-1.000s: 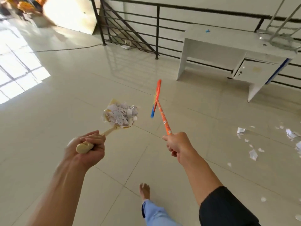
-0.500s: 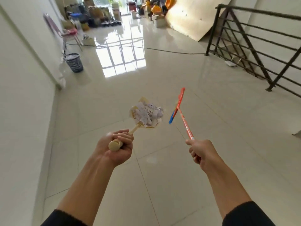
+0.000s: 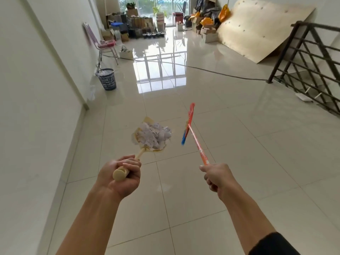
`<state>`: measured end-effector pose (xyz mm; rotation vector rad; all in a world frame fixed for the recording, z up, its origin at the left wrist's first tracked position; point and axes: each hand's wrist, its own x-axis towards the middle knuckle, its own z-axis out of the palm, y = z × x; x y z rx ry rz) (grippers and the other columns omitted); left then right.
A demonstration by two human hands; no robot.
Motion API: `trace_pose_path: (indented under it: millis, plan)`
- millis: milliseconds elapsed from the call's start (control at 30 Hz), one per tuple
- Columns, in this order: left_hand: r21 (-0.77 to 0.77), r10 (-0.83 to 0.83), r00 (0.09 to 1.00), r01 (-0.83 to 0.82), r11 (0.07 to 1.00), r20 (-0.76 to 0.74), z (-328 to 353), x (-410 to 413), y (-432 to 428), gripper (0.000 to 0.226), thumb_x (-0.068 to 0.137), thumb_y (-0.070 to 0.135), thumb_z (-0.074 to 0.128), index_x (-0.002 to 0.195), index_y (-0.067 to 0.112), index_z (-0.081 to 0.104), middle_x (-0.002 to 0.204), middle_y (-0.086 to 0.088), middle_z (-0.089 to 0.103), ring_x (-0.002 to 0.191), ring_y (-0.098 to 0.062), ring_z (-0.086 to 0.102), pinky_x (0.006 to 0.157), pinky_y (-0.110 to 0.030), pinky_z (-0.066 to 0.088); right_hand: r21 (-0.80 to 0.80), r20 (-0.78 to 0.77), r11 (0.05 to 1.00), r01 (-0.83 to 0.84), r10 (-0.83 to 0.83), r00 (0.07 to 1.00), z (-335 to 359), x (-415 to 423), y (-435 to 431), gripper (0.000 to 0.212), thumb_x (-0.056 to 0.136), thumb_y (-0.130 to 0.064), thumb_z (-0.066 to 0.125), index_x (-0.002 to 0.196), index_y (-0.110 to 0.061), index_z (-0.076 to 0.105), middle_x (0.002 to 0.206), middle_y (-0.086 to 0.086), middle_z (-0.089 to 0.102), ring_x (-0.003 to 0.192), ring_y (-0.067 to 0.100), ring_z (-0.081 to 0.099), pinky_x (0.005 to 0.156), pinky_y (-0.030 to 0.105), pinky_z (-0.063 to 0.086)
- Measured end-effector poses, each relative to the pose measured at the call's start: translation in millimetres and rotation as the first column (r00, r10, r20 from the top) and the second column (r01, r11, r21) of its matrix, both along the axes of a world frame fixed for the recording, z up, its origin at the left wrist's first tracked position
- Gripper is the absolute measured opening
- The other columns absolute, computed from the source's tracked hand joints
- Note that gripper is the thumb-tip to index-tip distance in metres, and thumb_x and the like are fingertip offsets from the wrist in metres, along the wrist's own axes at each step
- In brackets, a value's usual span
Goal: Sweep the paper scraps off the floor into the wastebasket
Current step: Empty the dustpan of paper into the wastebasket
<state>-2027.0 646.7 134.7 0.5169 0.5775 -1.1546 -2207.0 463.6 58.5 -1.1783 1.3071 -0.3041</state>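
We hold our left hand (image 3: pixel 120 176) wrapped fully around the cream handle of a dustpan (image 3: pixel 147 144), the grip closed with the handle's round end poking out toward us between thumb and fingers. The pan sits ahead of that grip, raised off the floor (image 3: pixel 239 172), and it carries a heaped pile of paper scraps (image 3: pixel 153 136) that fills most of its tray. Our right hand (image 3: pixel 219 178) is closed tight on the lower end of an orange-handled broom (image 3: pixel 196 144), whose shaft slants up and away from the grip to a head with blue bristles at one tip and red at the other; the head hangs in the air just to the right of the loaded dustpan, apart from it. The wastebasket (image 3: pixel 107 79), a dark lattice bin with a pale liner, stands well ahead of our left grip and off to its left, close against the white wall (image 3: pixel 36 89). A pink chair (image 3: pixel 103 45) stands beyond the basket, and a black railing (image 3: pixel 309 65) runs far to the right of our right grip.
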Motion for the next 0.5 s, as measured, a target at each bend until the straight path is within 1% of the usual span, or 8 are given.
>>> trace_pose_path:
  millis: [67, 200, 367, 500]
  plan:
    - [0.005, 0.01, 1.0, -0.01, 1.0, 0.001, 4, 31, -23, 0.015, 0.088, -0.001, 0.041, 0.095, 0.013, 0.042, 0.051, 0.006, 0.037, 0.028, -0.005, 0.04, 0.03, -0.015, 0.036, -0.01, -0.008, 1.0, -0.018, 0.018, 1.0, 4, 31, -17, 0.012, 0.093, -0.011, 0.068, 0.096, 0.0, 0.064, 0.065, 0.008, 0.05, 0.047, 0.012, 0.04, 0.041, 0.023, 0.035]
    - [-0.02, 0.051, 0.998, -0.052, 0.998, -0.031, 8, 101, -74, 0.016, 0.09, -0.001, 0.042, 0.094, 0.014, 0.042, 0.052, 0.005, 0.038, 0.028, -0.006, 0.041, 0.03, -0.016, 0.037, -0.018, 0.001, 0.998, -0.054, 0.054, 0.999, 7, 99, -74, 0.013, 0.093, -0.011, 0.068, 0.097, 0.001, 0.063, 0.066, 0.009, 0.05, 0.048, 0.012, 0.04, 0.041, 0.024, 0.035]
    - [-0.049, 0.076, 0.997, -0.078, 0.996, -0.025, 7, 184, -153, 0.016, 0.091, -0.001, 0.042, 0.099, 0.013, 0.044, 0.052, 0.007, 0.038, 0.028, -0.006, 0.041, 0.029, -0.017, 0.037, -0.024, -0.004, 0.994, -0.109, 0.109, 0.994, -3, 198, -168, 0.012, 0.09, 0.0, 0.061, 0.101, 0.003, 0.062, 0.072, 0.011, 0.052, 0.052, 0.014, 0.041, 0.04, 0.023, 0.034]
    - [-0.027, 0.118, 0.993, -0.118, 0.993, 0.001, 15, 250, -224, 0.02, 0.09, -0.001, 0.044, 0.104, 0.013, 0.044, 0.054, 0.009, 0.037, 0.028, -0.004, 0.04, 0.029, -0.016, 0.036, -0.038, -0.001, 0.987, -0.158, 0.158, 0.987, -7, 285, -247, 0.017, 0.09, 0.0, 0.059, 0.106, 0.004, 0.063, 0.076, 0.011, 0.056, 0.055, 0.016, 0.045, 0.039, 0.022, 0.037]
